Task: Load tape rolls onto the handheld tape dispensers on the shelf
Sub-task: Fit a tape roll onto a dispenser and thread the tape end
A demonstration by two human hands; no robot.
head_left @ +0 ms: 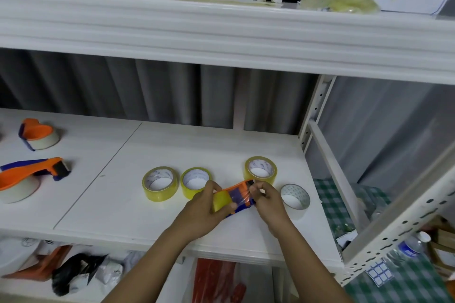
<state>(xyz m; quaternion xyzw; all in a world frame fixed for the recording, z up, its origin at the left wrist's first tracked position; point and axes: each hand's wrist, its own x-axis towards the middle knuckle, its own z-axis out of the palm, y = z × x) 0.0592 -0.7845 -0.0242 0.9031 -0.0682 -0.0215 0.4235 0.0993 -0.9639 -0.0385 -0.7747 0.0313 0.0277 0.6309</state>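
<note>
Gripping an orange-and-blue plastic handheld tape dispenser (240, 195) above the front of the white shelf board (123, 209), the left hand (204, 211) curls round its loaded yellow tape roll (221, 200), while the right hand (268, 200) pinches clear tape at the dispenser's head. Just beyond lie 3 loose yellowish tape rolls (160, 183) and 1 clear roll (295, 196). Farther left rest 2 loaded orange dispensers (32, 172).
</note>
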